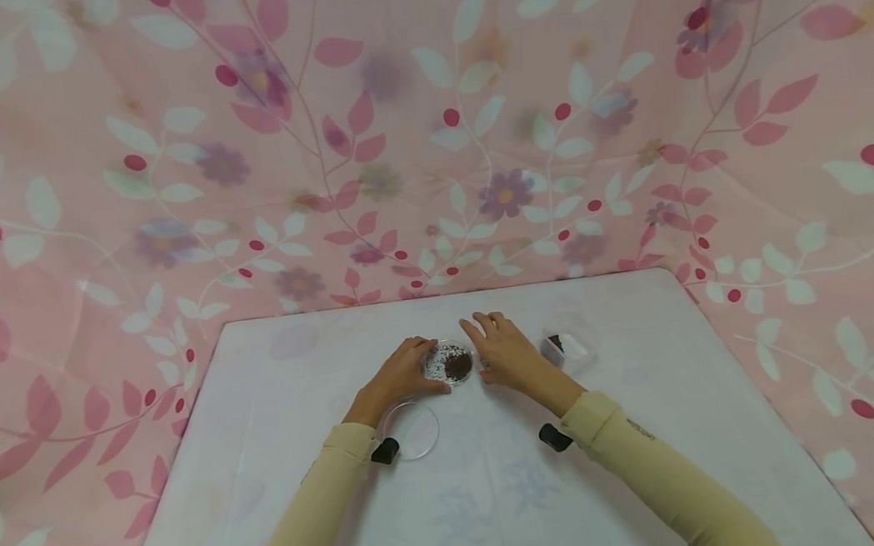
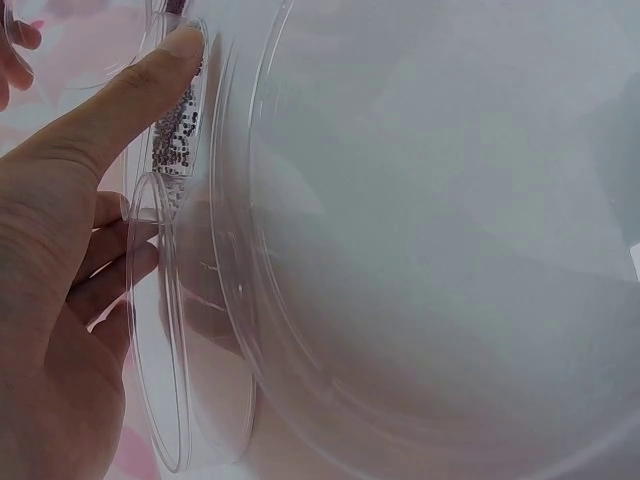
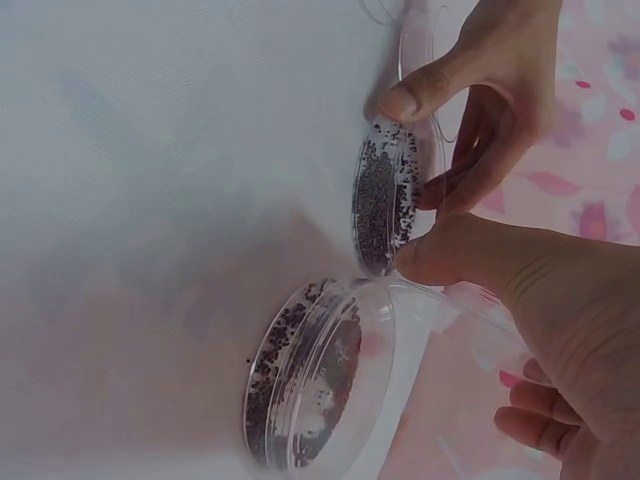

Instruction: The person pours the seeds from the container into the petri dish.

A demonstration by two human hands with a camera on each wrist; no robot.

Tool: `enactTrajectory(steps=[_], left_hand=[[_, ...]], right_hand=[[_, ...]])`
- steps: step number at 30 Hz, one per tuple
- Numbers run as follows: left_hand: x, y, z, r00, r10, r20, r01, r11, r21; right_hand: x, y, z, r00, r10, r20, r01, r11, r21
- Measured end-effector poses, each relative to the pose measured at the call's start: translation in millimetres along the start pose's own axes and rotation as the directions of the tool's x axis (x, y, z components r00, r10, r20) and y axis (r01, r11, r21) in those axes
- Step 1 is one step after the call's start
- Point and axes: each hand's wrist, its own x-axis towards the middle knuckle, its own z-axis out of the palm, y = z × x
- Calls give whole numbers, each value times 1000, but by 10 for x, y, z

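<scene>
A clear petri dish [image 1: 450,362] with dark brown granules lies on the white table in the head view. My left hand [image 1: 409,368] grips it from the left, with the thumb [image 2: 183,45] at the near rim and the fingers round the far side. My right hand [image 1: 508,350] is just right of the dish. Its fingers are spread and loosely bent. In the right wrist view, the right thumb tip [image 3: 412,262] is at the rim of the granule-filled dish [image 3: 378,205]; whether it presses there I cannot tell.
A clear round lid [image 1: 411,431] lies by the left forearm. Right of my right hand is a clear container [image 1: 553,349] with dark granules, seen close in the right wrist view [image 3: 300,390]. A pink floral cloth [image 1: 429,140] hangs behind the table [image 1: 489,504].
</scene>
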Motion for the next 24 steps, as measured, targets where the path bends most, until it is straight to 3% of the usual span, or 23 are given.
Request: enactTrajectory(steps=[17, 24], left_hand=[[-31, -35, -5, 1000, 20, -5, -20, 1000, -8], [-23, -38, -2, 1000, 28, -8, -28, 1000, -2]], right_hand=[[49, -56, -12, 998, -35, 48, 36, 999, -27], [39, -59, -32, 996, -37, 87, 34, 999, 37]])
